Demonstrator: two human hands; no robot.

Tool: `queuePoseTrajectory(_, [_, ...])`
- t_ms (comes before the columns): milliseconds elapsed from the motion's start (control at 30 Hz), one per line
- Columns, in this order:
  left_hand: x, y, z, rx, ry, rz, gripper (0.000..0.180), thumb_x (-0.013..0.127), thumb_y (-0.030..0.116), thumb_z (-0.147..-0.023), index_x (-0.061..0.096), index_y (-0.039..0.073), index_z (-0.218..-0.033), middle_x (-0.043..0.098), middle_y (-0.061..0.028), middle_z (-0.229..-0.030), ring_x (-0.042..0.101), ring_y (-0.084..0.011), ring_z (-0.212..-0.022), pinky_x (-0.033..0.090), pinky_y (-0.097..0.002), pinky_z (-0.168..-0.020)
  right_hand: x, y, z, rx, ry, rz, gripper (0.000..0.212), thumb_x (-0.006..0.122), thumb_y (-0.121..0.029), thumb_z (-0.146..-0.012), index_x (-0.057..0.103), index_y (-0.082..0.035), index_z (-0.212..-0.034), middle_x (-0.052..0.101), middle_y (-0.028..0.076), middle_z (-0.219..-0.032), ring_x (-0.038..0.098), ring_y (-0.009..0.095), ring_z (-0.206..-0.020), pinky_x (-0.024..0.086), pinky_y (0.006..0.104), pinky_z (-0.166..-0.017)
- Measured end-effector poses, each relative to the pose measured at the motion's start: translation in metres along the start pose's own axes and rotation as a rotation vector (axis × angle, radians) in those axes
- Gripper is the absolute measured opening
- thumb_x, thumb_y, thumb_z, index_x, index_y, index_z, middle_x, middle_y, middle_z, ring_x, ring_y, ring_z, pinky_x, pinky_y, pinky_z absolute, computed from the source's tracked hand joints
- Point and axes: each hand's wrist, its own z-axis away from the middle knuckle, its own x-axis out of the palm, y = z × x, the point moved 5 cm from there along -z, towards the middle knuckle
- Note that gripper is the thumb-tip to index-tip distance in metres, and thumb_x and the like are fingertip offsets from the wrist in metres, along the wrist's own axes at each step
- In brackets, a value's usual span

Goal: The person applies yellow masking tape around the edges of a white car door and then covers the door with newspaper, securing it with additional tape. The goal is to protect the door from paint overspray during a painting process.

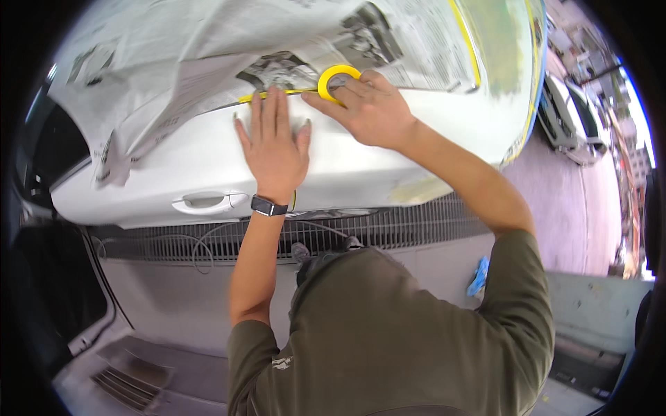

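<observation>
My left hand (276,149) lies with fingers spread on the white car panel (354,177), its fingertips on a strip of yellow masking tape (245,99) along the edge of the newspaper (215,52). Just to the right, my right hand (371,111) grips a roll of yellow masking tape (338,71). A short stretch of tape runs between the roll and my left fingertips. The newspaper covers the upper part of the car body, and its left corner hangs loose over the panel. The underside of the roll is hidden by my right fingers.
A white door handle (208,202) sits left of my left wrist. Below the car runs a dark floor grating (409,225) with a thin cable (198,243) over it. A blue crumpled item (479,276) lies on the floor at right. Farther off stands a parked car (572,118).
</observation>
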Motion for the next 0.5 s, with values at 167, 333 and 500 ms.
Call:
queuePoseTrajectory(167, [0.004, 0.0, 0.001, 0.019, -0.013, -0.065, 0.067, 0.056, 0.034, -0.102, 0.04, 0.007, -0.162, 0.04, -0.0106, -0.168, 0.03, -0.0354, -0.158, 0.01, -0.067, -0.126, -0.026, 0.059, 0.085, 0.226, 0.043, 0.191, 0.039, 0.064, -0.028, -0.1, 0.065, -0.02, -0.138, 0.067, -0.006, -0.079, 0.068, 0.012, -0.079, 0.046, 0.0328, -0.088])
queuePoseTrajectory(333, [0.006, 0.004, -0.001, 0.029, -0.017, -0.104, 0.071, 0.059, 0.037, -0.101, 0.039, 0.004, -0.162, 0.038, -0.0112, -0.169, 0.028, -0.0383, -0.158, 0.011, -0.0659, -0.126, -0.031, 0.082, 0.119, 0.365, 0.141, 0.283, 0.021, 0.065, -0.028, -0.1, 0.067, -0.021, -0.12, 0.069, -0.005, -0.074, 0.072, 0.011, -0.082, 0.046, 0.0324, -0.09])
queuePoseTrajectory(500, [0.01, 0.02, -0.004, 0.096, -0.038, -0.123, 0.071, 0.058, 0.037, -0.103, 0.039, 0.003, -0.162, 0.035, -0.0116, -0.17, 0.025, -0.0396, -0.159, 0.01, -0.0673, -0.125, -0.019, 0.084, 0.114, 0.462, 0.053, 0.208, 0.014, 0.064, -0.018, -0.096, 0.066, -0.019, -0.11, 0.07, -0.001, -0.073, 0.072, 0.016, -0.077, 0.046, 0.0351, -0.094])
